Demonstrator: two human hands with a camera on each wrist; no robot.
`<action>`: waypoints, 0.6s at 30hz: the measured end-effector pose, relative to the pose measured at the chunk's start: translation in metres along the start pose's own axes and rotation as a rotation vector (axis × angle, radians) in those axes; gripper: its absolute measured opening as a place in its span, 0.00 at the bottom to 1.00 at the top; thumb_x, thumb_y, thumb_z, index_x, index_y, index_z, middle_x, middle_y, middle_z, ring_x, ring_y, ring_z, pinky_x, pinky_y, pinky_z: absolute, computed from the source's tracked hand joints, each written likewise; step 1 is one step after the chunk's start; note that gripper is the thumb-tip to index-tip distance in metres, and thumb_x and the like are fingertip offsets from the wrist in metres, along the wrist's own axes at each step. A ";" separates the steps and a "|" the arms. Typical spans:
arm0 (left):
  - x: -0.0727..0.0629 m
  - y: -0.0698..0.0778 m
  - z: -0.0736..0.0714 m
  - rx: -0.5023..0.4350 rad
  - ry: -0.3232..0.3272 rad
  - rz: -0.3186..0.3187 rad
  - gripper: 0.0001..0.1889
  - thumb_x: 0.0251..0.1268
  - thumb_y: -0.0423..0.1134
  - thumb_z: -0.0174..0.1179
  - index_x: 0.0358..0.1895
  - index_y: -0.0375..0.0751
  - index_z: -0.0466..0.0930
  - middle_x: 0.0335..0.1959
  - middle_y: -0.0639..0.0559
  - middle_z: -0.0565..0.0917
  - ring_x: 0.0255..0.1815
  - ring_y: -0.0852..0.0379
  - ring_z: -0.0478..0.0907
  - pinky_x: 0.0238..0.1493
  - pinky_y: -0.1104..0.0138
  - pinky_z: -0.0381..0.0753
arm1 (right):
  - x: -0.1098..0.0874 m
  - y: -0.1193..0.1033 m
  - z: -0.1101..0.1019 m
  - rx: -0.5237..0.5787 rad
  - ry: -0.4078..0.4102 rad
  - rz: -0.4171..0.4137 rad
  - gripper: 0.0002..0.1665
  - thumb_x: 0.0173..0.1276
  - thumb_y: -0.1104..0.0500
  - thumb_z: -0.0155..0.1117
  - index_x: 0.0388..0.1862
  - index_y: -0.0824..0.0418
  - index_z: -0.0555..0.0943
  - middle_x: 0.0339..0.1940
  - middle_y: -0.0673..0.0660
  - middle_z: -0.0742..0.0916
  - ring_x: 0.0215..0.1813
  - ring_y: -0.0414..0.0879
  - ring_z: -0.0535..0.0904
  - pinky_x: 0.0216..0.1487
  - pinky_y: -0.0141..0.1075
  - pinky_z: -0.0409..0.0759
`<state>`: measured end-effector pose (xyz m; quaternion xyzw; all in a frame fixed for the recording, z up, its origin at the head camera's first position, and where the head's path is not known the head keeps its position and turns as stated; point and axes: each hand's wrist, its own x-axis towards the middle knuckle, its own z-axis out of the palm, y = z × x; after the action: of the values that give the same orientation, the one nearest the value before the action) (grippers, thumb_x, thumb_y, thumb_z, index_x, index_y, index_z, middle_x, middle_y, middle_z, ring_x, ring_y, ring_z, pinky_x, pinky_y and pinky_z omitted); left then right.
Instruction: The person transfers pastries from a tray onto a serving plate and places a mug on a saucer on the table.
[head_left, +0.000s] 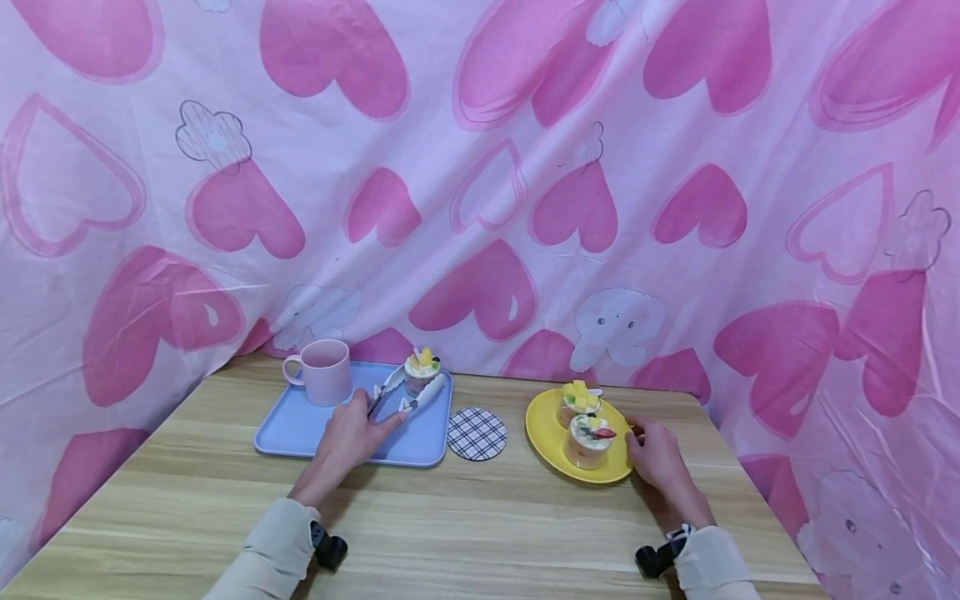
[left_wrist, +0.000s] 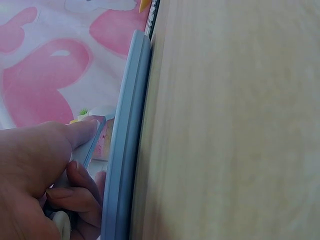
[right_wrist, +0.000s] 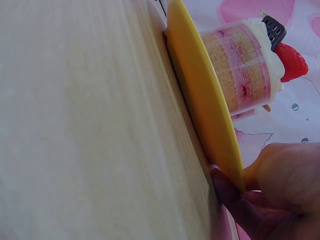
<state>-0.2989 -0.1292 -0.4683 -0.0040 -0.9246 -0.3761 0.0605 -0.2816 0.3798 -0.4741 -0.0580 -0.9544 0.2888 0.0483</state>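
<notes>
My left hand (head_left: 352, 429) holds tongs (head_left: 426, 396) over the blue tray (head_left: 288, 432). The arms of the tongs are spread on either side of a small dessert cup (head_left: 422, 367) topped with fruit; whether they touch it I cannot tell. In the left wrist view the thumb lies along one arm of the tongs (left_wrist: 90, 145). My right hand (head_left: 660, 458) pinches the right rim of a yellow plate (head_left: 543, 433), thumb on top and fingers beneath in the right wrist view. Two dessert cups stand on that plate, the nearer cup (right_wrist: 240, 67) showing layered cake, cream and a strawberry piece.
A pink mug (head_left: 328, 375) stands at the tray's back left. Between tray and plate lies a round checked coaster (head_left: 477, 433). Behind the wooden table (head_left: 450, 533) hangs a pink heart-patterned curtain (head_left: 480, 208).
</notes>
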 end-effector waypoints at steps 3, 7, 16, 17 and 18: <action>-0.001 0.000 0.000 0.002 0.005 0.008 0.34 0.67 0.58 0.75 0.54 0.30 0.73 0.24 0.50 0.67 0.23 0.53 0.75 0.23 0.63 0.67 | 0.000 0.000 0.000 0.000 -0.002 0.007 0.26 0.83 0.65 0.56 0.76 0.74 0.73 0.58 0.73 0.85 0.47 0.54 0.82 0.44 0.40 0.89; -0.001 0.000 0.000 0.011 0.009 0.016 0.34 0.67 0.58 0.75 0.55 0.30 0.74 0.25 0.50 0.68 0.24 0.52 0.75 0.24 0.63 0.67 | 0.000 0.000 0.000 0.003 -0.004 0.017 0.27 0.83 0.65 0.56 0.76 0.74 0.73 0.59 0.73 0.85 0.48 0.55 0.82 0.45 0.41 0.89; -0.001 0.002 -0.002 0.022 0.008 0.000 0.34 0.67 0.58 0.75 0.56 0.31 0.74 0.26 0.48 0.69 0.26 0.51 0.76 0.26 0.63 0.69 | 0.001 0.000 0.001 0.005 0.002 0.013 0.26 0.83 0.65 0.56 0.75 0.75 0.73 0.59 0.73 0.85 0.48 0.55 0.82 0.45 0.41 0.89; -0.001 0.002 -0.002 0.021 0.007 -0.003 0.34 0.67 0.58 0.75 0.56 0.31 0.73 0.26 0.48 0.69 0.27 0.51 0.76 0.26 0.63 0.69 | 0.001 0.000 0.001 0.007 0.000 0.014 0.26 0.83 0.65 0.55 0.76 0.75 0.73 0.59 0.73 0.85 0.48 0.55 0.82 0.45 0.41 0.89; -0.001 0.002 -0.002 0.021 0.006 -0.005 0.34 0.67 0.58 0.75 0.56 0.31 0.73 0.26 0.48 0.69 0.27 0.51 0.76 0.26 0.63 0.69 | 0.001 0.000 0.001 0.009 -0.001 0.015 0.26 0.83 0.65 0.55 0.76 0.75 0.73 0.59 0.73 0.85 0.48 0.55 0.82 0.45 0.41 0.89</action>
<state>-0.2973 -0.1288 -0.4660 0.0001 -0.9283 -0.3666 0.0622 -0.2830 0.3797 -0.4751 -0.0647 -0.9526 0.2936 0.0461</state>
